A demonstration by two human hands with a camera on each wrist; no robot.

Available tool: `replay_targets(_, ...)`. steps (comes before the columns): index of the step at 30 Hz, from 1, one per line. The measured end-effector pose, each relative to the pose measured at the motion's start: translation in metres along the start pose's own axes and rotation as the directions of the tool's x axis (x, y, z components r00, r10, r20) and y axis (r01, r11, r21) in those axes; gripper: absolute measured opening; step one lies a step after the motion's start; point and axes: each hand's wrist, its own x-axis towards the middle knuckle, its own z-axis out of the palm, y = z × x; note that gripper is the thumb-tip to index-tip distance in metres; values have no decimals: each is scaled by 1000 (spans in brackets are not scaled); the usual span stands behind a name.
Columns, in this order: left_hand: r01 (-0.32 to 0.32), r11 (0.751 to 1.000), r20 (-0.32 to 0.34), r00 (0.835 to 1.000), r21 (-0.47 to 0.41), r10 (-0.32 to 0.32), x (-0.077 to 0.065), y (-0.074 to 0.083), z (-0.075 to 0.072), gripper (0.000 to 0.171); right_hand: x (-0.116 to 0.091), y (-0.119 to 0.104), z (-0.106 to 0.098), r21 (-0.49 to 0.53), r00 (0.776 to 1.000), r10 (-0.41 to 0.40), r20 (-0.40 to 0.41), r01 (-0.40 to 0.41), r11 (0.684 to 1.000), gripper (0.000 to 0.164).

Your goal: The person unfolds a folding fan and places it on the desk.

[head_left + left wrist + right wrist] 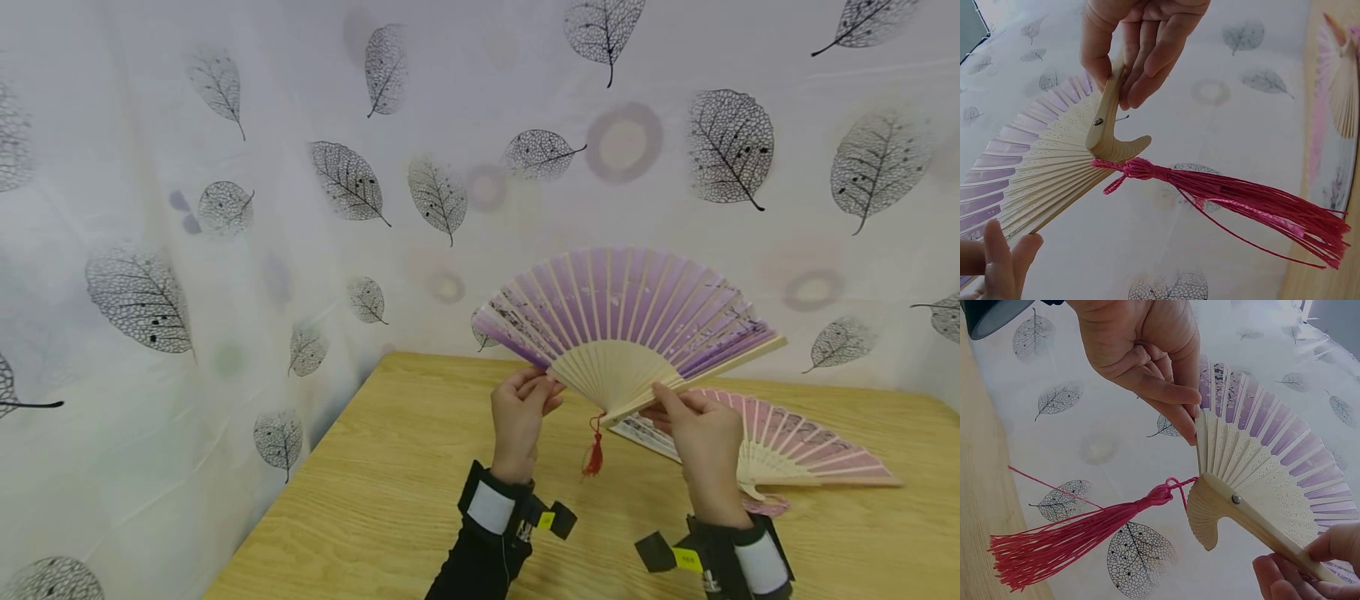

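Observation:
A purple folding fan [628,304] with pale slats and a flower print is spread wide above the table. My left hand [521,421] pinches its left edge between thumb and fingers. On the other side, my right hand [705,442] pinches the right end slat, above the pivot. From the pivot end hangs a red tassel [592,454], which trails from the fan in the left wrist view too. Behind the right hand, a pink folding fan [810,442] lies spread on the table, partly hidden by that hand and the purple fan.
The wooden table [375,483] reaches back to a pale curtain [480,75] printed with leaves. A pink cord [765,505] lies by the pink fan's pivot. Straps with small camera boxes [547,518] sit on both wrists.

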Motion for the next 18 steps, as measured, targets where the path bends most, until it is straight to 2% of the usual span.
replay_targets(6, -13, 1000, -5, 1000, -4, 13, 0, 0, 0, 20, 0, 1, 1, 4, 1000, 2, -11, -2, 1000, 41)
replay_targets(7, -19, 1000, -3, 1000, -2, 19, 0, 0, 0, 20, 12, 19, 2, 17, 1000, -2, -15, 3, 1000, 42)
replay_targets(10, -28, 1000, 0, 1000, 0, 28, -1, 0, 0, 20, 31, 50, 3, 95, 999, -44, -6, 44, 995, 41)
replay_targets(13, -27, 1000, -3, 1000, -2, 27, -1, 0, -1, 20, 44, 71, 3, 212, 996, -87, 8, 83, 974, 36)
replay_targets(15, -27, 1000, -5, 1000, -1, 27, -1, 0, -1, 21, 29, 48, 3, 229, 997, -73, 15, 68, 971, 32)
replay_targets(18, -26, 1000, -5, 1000, -2, 25, 0, 1, -2, 21, 13, 21, 2, 182, 1000, -20, 22, 16, 983, 33)
